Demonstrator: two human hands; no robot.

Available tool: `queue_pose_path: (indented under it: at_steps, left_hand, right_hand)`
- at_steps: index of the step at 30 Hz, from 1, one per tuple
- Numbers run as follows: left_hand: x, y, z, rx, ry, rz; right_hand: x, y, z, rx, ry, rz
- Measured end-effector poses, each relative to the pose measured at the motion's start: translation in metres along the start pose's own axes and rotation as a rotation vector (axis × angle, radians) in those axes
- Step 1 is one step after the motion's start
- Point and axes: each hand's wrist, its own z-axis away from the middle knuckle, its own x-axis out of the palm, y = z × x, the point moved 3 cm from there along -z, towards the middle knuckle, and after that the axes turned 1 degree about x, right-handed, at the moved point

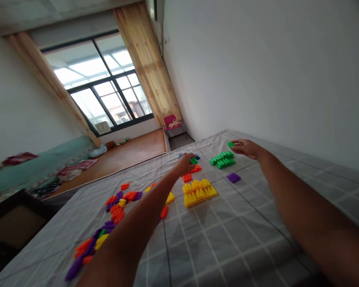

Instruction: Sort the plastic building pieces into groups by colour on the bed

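My left hand (pixel 185 162) reaches over the far part of the bed, its fingers closed on a small green plastic piece (pixel 193 160). To the right, my right hand (pixel 245 148) pinches another green plastic piece (pixel 230 145) at its fingertips, above the sheet. Between the hands lie green pieces (pixel 223 160) lined up side by side in rows. Orange pieces (pixel 187 177) and a few blue pieces (pixel 198 156) are near my left hand, partly hidden by it. Closer to me sit rows of yellow pieces (pixel 199 193), with a purple piece (pixel 233 177) to their right.
A loose mix of orange, purple and yellow pieces (pixel 117 213) spreads on the left, partly behind my left forearm. Everything lies on a grey checked sheet (pixel 227 231). A white wall (pixel 272 71) borders the right side. A pink chair (pixel 171 121) stands beyond, near the window.
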Motion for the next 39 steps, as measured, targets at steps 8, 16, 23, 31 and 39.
queue_pose_path:
  at_steps: [8, 16, 23, 31, 39]
  left_hand:
    - [0.059, 0.084, -0.051, 0.021, -0.064, -0.055]
    - [0.091, 0.096, -0.07, -0.069, -0.103, -0.139]
    - [0.102, 0.116, -0.082, -0.032, -0.115, -0.215]
    - [0.111, 0.123, -0.087, -0.011, -0.114, -0.245]
    - [0.11, 0.119, -0.085, -0.025, -0.09, -0.191]
  right_hand:
    - [-0.032, 0.016, -0.001, 0.245, 0.045, 0.504]
    - [-0.019, 0.02, 0.001, 0.331, 0.025, 0.853]
    - [-0.01, 0.013, 0.006, 0.343, 0.029, 0.817]
    - [-0.013, 0.024, -0.002, 0.28, 0.012, 0.802]
    - [-0.016, 0.027, -0.002, 0.264, -0.002, 0.667]
